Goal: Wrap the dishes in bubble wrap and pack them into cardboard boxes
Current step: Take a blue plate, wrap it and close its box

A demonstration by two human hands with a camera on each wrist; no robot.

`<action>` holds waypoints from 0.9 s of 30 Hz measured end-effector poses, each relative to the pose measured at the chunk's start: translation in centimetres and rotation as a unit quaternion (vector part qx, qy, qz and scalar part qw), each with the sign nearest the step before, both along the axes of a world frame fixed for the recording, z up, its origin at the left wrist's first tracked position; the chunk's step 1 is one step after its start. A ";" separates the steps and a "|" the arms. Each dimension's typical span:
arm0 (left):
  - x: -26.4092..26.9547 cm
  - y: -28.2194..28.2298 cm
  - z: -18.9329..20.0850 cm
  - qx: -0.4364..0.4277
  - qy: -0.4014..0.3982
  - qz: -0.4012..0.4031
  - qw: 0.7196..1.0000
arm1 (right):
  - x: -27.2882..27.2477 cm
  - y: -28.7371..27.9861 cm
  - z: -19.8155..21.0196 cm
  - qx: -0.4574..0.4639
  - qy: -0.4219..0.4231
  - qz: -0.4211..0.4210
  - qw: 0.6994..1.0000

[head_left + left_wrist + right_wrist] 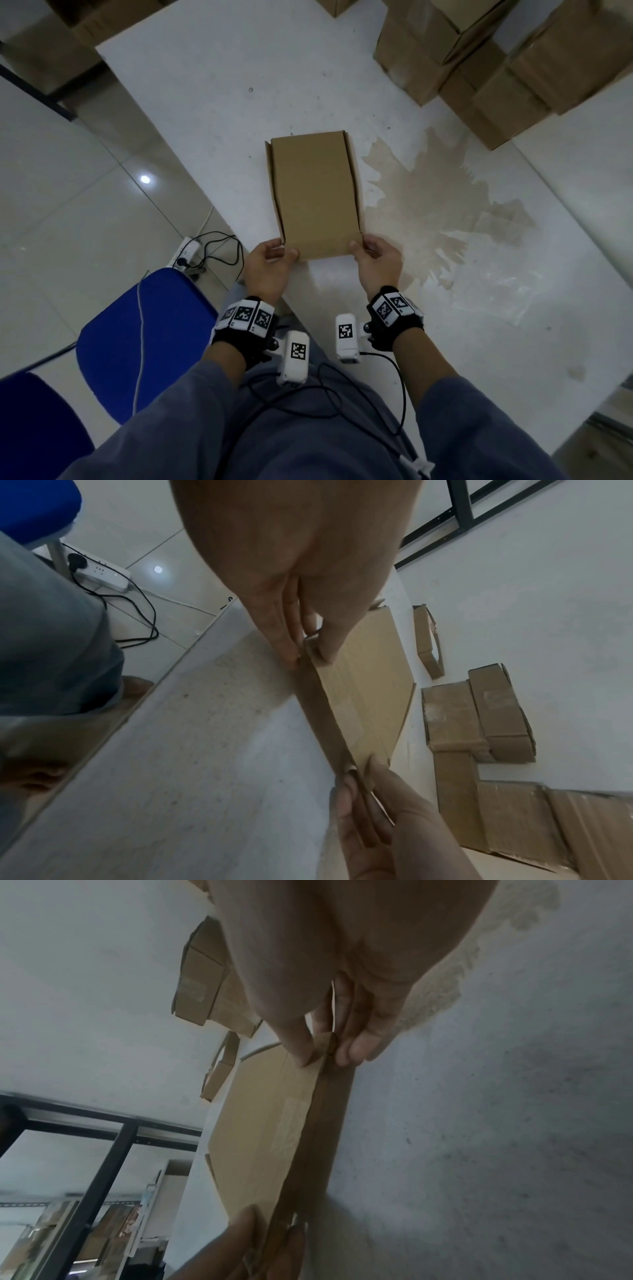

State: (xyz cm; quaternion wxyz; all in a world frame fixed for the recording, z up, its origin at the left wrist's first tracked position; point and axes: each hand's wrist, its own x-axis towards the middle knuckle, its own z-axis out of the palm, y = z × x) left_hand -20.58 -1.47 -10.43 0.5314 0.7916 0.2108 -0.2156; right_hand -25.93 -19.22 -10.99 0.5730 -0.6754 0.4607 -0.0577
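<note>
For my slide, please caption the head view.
Left hand and right hand pinch cardboard box corners on white table.

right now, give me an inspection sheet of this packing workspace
Surface: white table, speckled, with a large brownish stain right of centre.
Job's things: one closed cardboard box lying flat at mid-table; no dishes or bubble wrap seen.
Clutter: stacked cardboard boxes at the far right.
Hands: left hand and right hand each pinch a near corner of the box.
Cables: black leads hang from the wrist cameras; power strip with cords on the floor.
Surroundings: tiled floor, blue chair at left.
</note>
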 end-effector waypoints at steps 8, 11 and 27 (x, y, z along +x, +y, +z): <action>0.2 0.0 -0.4 -0.021 -0.010 0.011 1.000 | 0.0 -0.4 -0.2 0.000 0.006 0.002 1.000; 0.3 0.1 -0.5 -0.015 -0.019 -0.003 1.000 | 0.1 -0.7 -0.2 -0.018 0.011 0.010 1.000; 4.1 0.8 -1.4 0.082 -0.134 -0.217 0.963 | 4.1 -3.3 -0.1 -0.235 0.071 0.262 0.933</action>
